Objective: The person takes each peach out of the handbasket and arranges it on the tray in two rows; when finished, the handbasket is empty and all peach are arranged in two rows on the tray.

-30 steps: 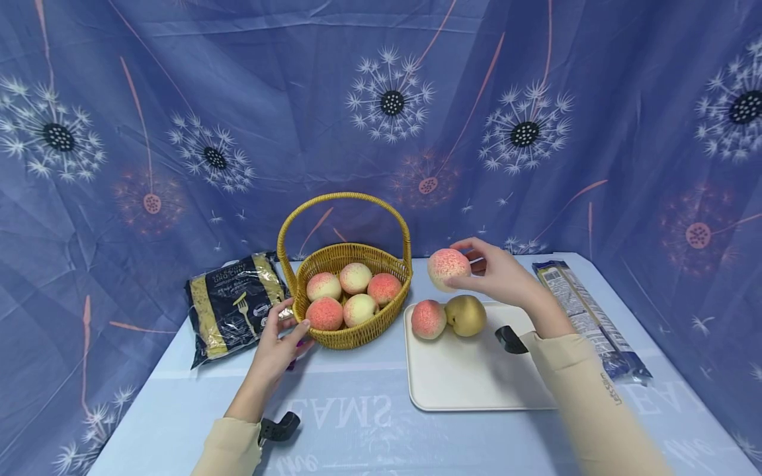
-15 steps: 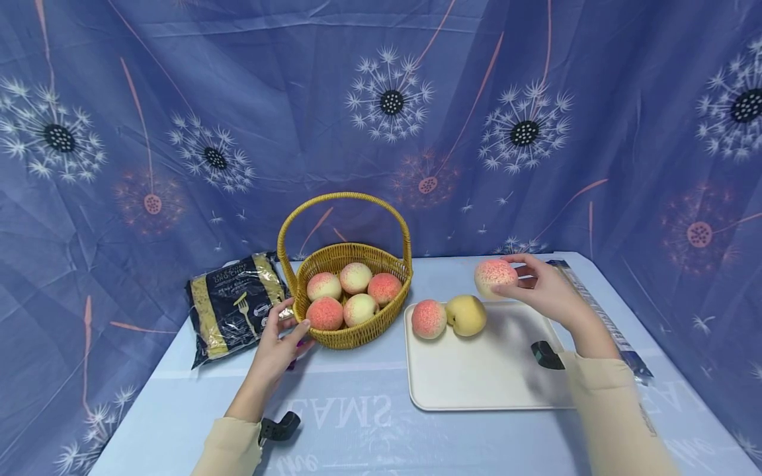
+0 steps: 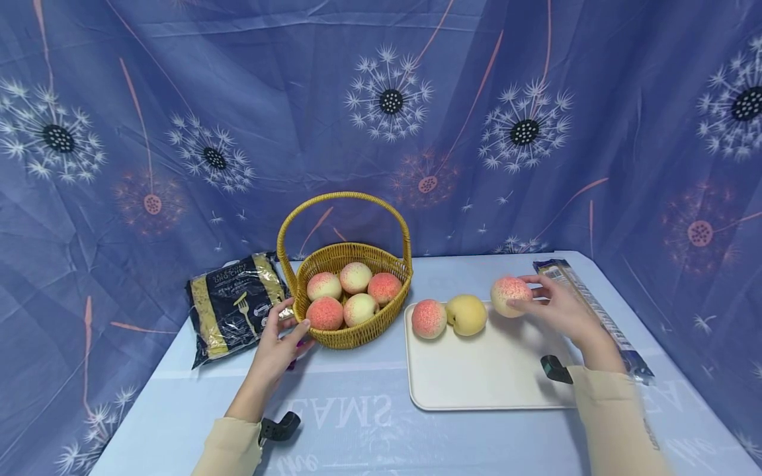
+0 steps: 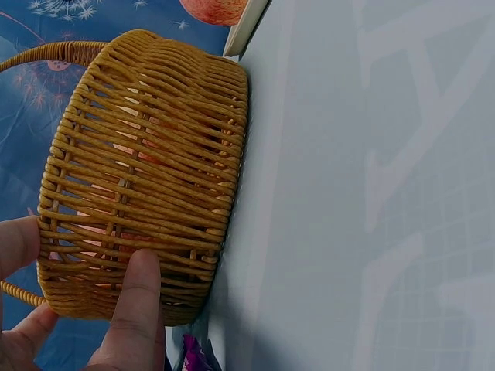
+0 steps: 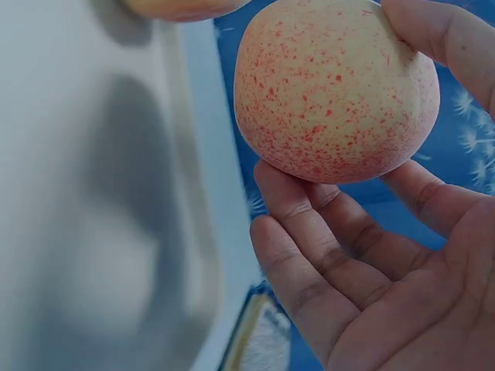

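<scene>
Left of the tray (image 3: 476,377), the left hand (image 3: 278,345) is gripping the wicker basket (image 3: 351,339), probably steadying it; at the tray's far edge, the right hand (image 3: 562,309) is pinching a speckled peach (image 3: 508,294), likely for control.

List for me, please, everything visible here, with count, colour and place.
Tablecloth: 1, light blue, under the items
Wicker basket: 1, golden brown, left of centre
Basket peaches: 5, red to pale yellow, inside the basket
Tray: 1, off-white, right of the basket
Tray peach: 1, pinkish red, tray's far left corner
Pear or apple: 1, yellow, beside that peach
Held peach: 1, pale with pink speckles, tray's far side
Penne rigate bag: 1, dark and yellow, left of the basket
Long packet: 1, mainly blue, right of the tray
Purple item: 1, mostly hidden, basket's near left
Dandelion-print backdrop: 1, blue, behind
Wrist devices: 2, black, one per wrist
Sleeves: 2, beige, both arms
Left hand: 1, bare, on the basket's left end
Right hand: 1, bare, holding the peach
</scene>
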A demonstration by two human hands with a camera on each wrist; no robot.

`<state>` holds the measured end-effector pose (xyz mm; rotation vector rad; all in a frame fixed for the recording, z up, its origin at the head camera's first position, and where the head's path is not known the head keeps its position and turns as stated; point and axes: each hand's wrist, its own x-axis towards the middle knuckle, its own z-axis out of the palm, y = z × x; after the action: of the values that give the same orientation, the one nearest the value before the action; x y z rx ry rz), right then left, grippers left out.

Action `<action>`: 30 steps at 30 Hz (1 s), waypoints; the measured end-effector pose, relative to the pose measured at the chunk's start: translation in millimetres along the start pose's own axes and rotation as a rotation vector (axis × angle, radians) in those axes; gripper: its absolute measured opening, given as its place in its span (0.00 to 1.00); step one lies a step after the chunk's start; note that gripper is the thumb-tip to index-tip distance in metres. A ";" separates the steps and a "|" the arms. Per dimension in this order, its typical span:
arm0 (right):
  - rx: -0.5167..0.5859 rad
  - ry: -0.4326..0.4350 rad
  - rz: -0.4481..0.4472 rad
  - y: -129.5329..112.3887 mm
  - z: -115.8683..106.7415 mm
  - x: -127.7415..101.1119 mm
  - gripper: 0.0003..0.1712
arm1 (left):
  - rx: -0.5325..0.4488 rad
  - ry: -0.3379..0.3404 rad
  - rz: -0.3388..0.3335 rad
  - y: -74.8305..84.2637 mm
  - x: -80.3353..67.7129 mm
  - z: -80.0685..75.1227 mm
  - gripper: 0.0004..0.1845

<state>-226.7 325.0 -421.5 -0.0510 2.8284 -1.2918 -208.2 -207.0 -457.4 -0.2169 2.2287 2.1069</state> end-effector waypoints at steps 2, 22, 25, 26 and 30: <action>0.005 -0.004 0.009 8.2 3.6 1.8 0.42 | 0.002 0.002 -0.009 0.0 0.6 -0.5 0.35; 0.032 -0.061 0.053 22.1 27.2 10.7 0.43 | 0.005 0.006 -0.006 -0.4 1.3 -0.5 0.36; 0.053 -0.078 0.049 19.1 29.9 10.4 0.43 | 0.008 0.010 -0.005 -0.4 1.1 -0.1 0.36; 0.058 -0.083 0.047 18.4 30.9 10.4 0.43 | 0.008 0.009 -0.005 -0.5 1.1 -0.2 0.36; 0.116 -0.108 0.043 16.1 34.1 11.4 0.43 | 0.006 0.000 -0.010 -1.0 1.0 -0.4 0.37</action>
<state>-236.8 309.2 -456.2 -0.0557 2.6456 -1.3962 -209.0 -207.6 -458.6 -0.2273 2.2287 2.0951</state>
